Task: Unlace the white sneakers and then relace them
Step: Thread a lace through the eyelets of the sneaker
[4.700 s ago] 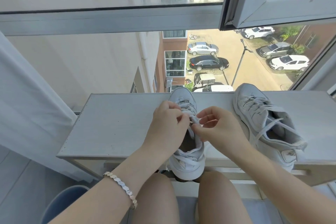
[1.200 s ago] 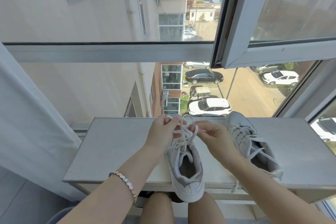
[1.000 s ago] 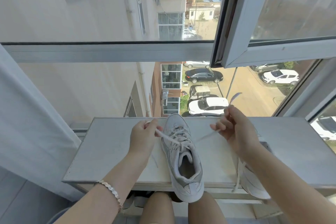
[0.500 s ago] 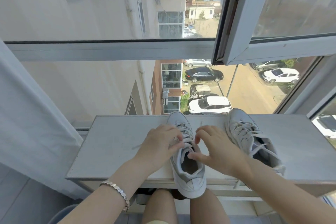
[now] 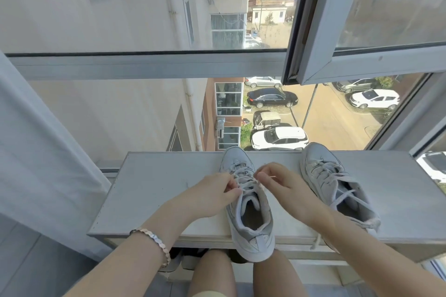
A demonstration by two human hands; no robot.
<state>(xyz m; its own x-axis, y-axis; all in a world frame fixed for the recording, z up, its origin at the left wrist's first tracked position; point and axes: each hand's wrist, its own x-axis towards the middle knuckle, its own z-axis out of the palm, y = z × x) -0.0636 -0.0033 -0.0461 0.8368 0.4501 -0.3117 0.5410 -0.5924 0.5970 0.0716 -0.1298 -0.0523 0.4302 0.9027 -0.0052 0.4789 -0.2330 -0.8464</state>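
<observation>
A white sneaker (image 5: pixel 249 219) stands on the pale windowsill ledge (image 5: pixel 154 190), toe toward the glass and heel hanging over the front edge. White lace (image 5: pixel 243 179) crosses its eyelets. My left hand (image 5: pixel 214 194) pinches the lace at the sneaker's left side near the top eyelets. My right hand (image 5: pixel 281 184) pinches the lace at its right side, fingers curled. The second white sneaker (image 5: pixel 335 183) lies to the right, laced loosely, with a lace end hanging over the ledge.
A window pane stands right behind the ledge, with an open sash (image 5: pixel 362 21) above right. A white curtain (image 5: pixel 36 152) hangs at the left. My bare knees (image 5: pixel 243 272) sit below the ledge's front edge.
One second ago both hands pulled lace ends wide apart. They came back to the sneaker's upper eyelets and now pinch the lace on either side. The sneakers have stayed put.
</observation>
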